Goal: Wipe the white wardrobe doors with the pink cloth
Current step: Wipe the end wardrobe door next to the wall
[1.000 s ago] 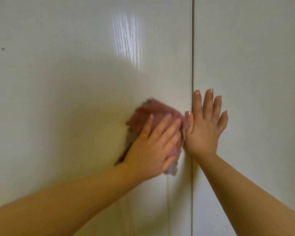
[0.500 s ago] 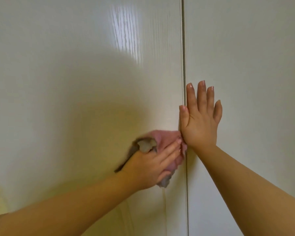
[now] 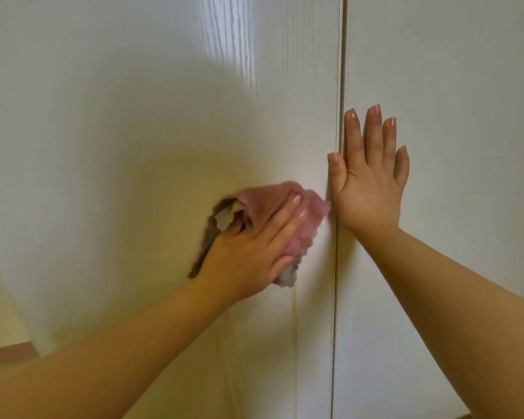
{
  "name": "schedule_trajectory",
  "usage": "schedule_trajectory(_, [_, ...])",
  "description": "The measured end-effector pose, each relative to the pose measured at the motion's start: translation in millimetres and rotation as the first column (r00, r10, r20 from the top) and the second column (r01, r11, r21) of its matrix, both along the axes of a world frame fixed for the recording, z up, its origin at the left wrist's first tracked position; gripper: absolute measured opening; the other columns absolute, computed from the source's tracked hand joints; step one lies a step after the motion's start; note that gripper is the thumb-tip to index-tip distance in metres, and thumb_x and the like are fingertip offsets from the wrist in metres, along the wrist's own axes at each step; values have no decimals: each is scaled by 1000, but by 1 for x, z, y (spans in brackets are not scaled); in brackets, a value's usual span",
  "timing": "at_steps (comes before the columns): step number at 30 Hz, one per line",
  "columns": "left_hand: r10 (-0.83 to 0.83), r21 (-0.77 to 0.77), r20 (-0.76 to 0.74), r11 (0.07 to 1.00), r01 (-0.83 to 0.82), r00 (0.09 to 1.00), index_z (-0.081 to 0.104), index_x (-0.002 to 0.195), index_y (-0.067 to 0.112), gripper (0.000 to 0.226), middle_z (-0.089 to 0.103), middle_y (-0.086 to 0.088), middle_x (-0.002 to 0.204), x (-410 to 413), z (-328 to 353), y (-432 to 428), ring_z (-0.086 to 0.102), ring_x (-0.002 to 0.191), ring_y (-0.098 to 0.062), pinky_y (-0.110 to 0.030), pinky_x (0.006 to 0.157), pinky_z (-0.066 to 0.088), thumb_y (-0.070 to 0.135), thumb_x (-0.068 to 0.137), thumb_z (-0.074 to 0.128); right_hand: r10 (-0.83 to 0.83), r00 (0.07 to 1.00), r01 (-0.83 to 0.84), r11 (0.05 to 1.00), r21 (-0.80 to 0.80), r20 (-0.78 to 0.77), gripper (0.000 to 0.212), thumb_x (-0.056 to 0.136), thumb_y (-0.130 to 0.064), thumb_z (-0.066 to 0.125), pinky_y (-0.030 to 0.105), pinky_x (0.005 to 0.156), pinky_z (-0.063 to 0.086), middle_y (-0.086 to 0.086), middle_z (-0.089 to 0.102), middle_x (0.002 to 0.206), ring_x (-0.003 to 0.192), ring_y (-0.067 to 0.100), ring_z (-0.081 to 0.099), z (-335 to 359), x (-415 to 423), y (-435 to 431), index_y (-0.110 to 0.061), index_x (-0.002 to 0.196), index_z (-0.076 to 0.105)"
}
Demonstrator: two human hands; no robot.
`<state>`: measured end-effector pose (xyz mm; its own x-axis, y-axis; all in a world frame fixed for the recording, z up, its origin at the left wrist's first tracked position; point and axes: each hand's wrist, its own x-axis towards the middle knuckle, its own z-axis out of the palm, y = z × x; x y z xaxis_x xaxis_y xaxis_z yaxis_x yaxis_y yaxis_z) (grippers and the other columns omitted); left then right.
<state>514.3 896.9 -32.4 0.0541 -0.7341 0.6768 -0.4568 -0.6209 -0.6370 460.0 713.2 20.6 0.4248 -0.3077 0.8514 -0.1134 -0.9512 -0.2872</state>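
Two glossy white wardrobe doors fill the view, the left door (image 3: pixel 118 131) and the right door (image 3: pixel 466 86), split by a narrow vertical gap (image 3: pixel 337 282). My left hand (image 3: pixel 248 255) presses the pink cloth (image 3: pixel 266 201) flat against the left door, close to the gap, fingers stretched over it. A grey flap of the cloth (image 3: pixel 224 220) folds over near my thumb, which is hidden. My right hand (image 3: pixel 372 182) lies flat on the right door with straight fingers, thumb reaching across the gap.
A bright streak of reflected light (image 3: pixel 230 40) marks the top of the left door. At the lower left the wardrobe's side ends at a yellowish wall (image 3: pixel 0 313) and a brown strip (image 3: pixel 6 349).
My left hand slid the cloth down the left door, from beside my right fingers to beside my right wrist. My right hand stayed flat in place.
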Motion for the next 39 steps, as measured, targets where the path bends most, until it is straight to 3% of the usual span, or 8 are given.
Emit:
schedule_trajectory(6, [60, -140, 139, 989, -41, 988, 36, 143, 10, 60, 34, -11, 147, 11, -4, 71, 36, 130, -30, -43, 92, 35, 45, 95, 37, 7, 1000, -7, 1000, 10, -10, 55, 96, -44, 13, 39, 113, -10, -2, -9, 157, 144, 19, -11, 3, -2, 5, -32, 145, -9])
schedule_trajectory(13, [-2, 2, 39, 1000, 2, 999, 29, 144, 6, 58, 33, -9, 150, -1, -1, -9, 43, 127, -26, -35, 76, 29, 39, 97, 24, -11, 999, 13, 999, 34, -45, 54, 100, -39, 19, 41, 113, -7, 0, -8, 157, 144, 20, -11, 6, -7, 7, -30, 148, -3])
schedule_trajectory(18, [-1, 7, 25, 1000, 1, 1000, 28, 147, 10, 56, 33, -8, 149, 16, -25, 108, 50, 121, -24, -32, 68, 41, 40, 99, 29, 4, 995, 6, 995, 98, -100, 53, 101, -37, 20, 43, 114, -5, -2, -11, 157, 143, 19, -12, 8, -16, 14, -31, 148, -5])
schedule_trajectory(22, [-18, 58, -20, 998, 19, 1000, 17, 152, 11, 60, 39, -16, 144, 34, -37, 202, 52, 123, -36, -47, 83, 53, 41, 101, 30, 13, 989, 11, 987, 161, -148, 55, 101, -35, 21, 44, 114, -2, -1, -12, 157, 144, 21, -11, 13, -20, 28, -29, 149, -6])
schedule_trajectory(27, [-75, -38, 48, 996, 77, 996, 37, 142, 8, 52, 36, -13, 146, 23, -34, 129, 38, 131, -31, -37, 81, 47, 36, 99, 35, 18, 988, 9, 984, 179, -151, 57, 101, -35, 27, 44, 115, 0, 3, -8, 157, 144, 23, -7, 20, -29, 48, -24, 150, 0])
schedule_trajectory(32, [-71, 90, 14, 994, 69, 997, 33, 143, 9, 53, 36, -7, 149, 11, -22, 92, 54, 119, -21, -33, 69, 28, 36, 97, 33, 61, 996, -63, 997, -33, -62, 53, 100, -28, 34, 44, 113, 5, 7, 5, 157, 144, 26, 5, 10, -31, 87, -25, 149, 15])
schedule_trajectory(36, [-63, 124, -12, 990, 64, 998, 29, 147, 11, 50, 19, -10, 157, 26, -45, 187, 38, 132, -24, -31, 74, 41, 33, 102, 28, 119, 988, -124, 991, -47, -101, 52, 99, -30, 35, 41, 113, 3, 5, 6, 157, 144, 24, 4, -6, -26, 115, -26, 148, 18])
schedule_trajectory(39, [-69, 146, -73, 986, 79, 995, 13, 153, 14, 55, 6, -5, 160, 36, -61, 261, 47, 129, -25, -38, 81, 54, 38, 104, 22, 131, 986, -137, 989, -56, -104, 52, 97, -31, 30, 42, 113, 3, 5, 10, 157, 144, 25, 6, -16, -23, 129, -26, 148, 21])
